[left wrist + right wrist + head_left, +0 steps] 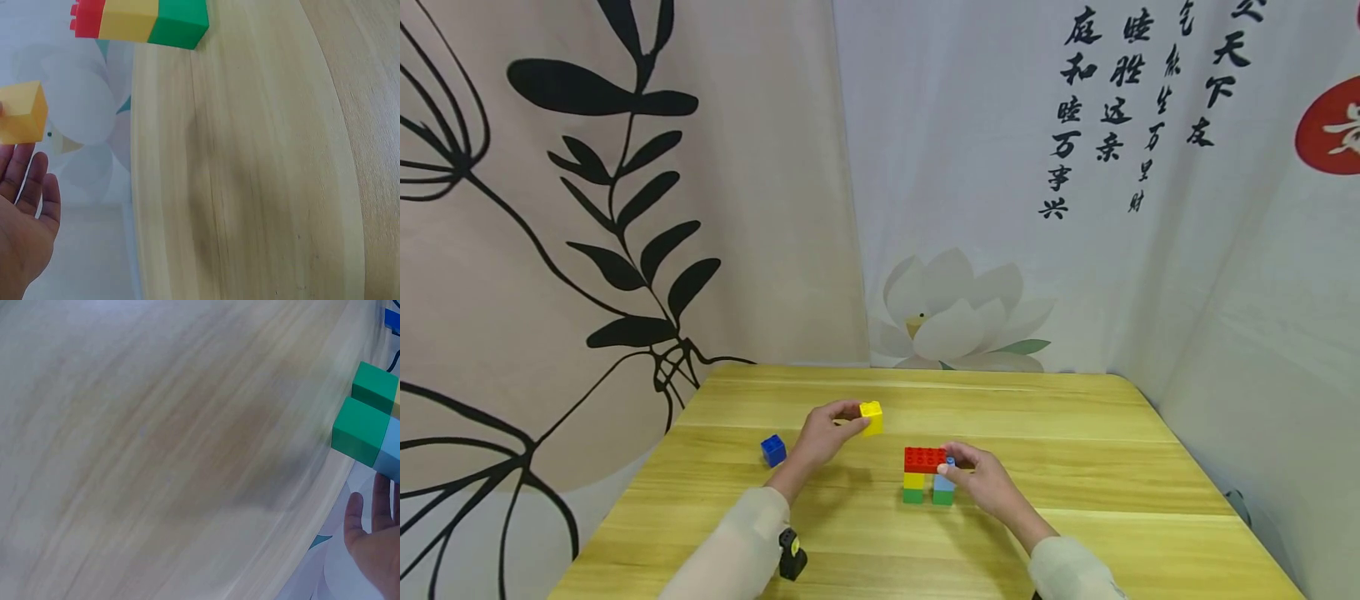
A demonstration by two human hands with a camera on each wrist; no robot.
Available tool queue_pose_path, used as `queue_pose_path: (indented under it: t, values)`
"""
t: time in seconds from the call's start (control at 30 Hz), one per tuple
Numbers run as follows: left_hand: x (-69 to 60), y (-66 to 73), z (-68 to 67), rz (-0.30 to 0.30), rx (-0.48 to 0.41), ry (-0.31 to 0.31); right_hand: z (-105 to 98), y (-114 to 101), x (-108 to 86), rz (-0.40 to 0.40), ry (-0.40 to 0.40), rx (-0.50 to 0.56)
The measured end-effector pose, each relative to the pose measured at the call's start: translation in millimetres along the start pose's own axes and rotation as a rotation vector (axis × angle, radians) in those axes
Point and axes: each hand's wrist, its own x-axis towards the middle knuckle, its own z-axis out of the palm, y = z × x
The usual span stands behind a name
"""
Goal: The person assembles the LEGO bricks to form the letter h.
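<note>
My left hand (827,433) pinches a yellow block (872,418) above the table, left of and behind the stacked blocks; the left wrist view shows this yellow block (24,114) at its left edge. In the head view a red brick (923,459) bridges two columns, one of yellow over green (913,496), the other of light blue (944,483) over green. My right hand (988,483) grips the right end of this structure, thumb near the red brick's corner. In the right wrist view two green blocks (361,431) show, with fingers beside the light blue one.
A blue block (773,451) lies on the wooden table (1112,467), left of my left forearm. A black object (792,555) is at my left cuff. Behind the table's back edge hangs a printed curtain (775,208).
</note>
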Motion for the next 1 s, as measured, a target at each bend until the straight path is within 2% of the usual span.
queue_pose_path:
  t: [0.4,0.63,1.0]
  values:
    - [0.1,11.1,8.8,0.058,-0.021,-0.035,-1.3,-0.4,0.1,-0.013,-0.004,-0.011]
    - [-1.1,17.1,13.7,0.056,-0.021,-0.064,-0.8,1.4,1.2,-0.014,-0.001,-0.009]
    - [-2.4,25.7,22.0,0.086,0.000,-0.118,-0.7,0.1,0.3,0.000,0.002,0.001]
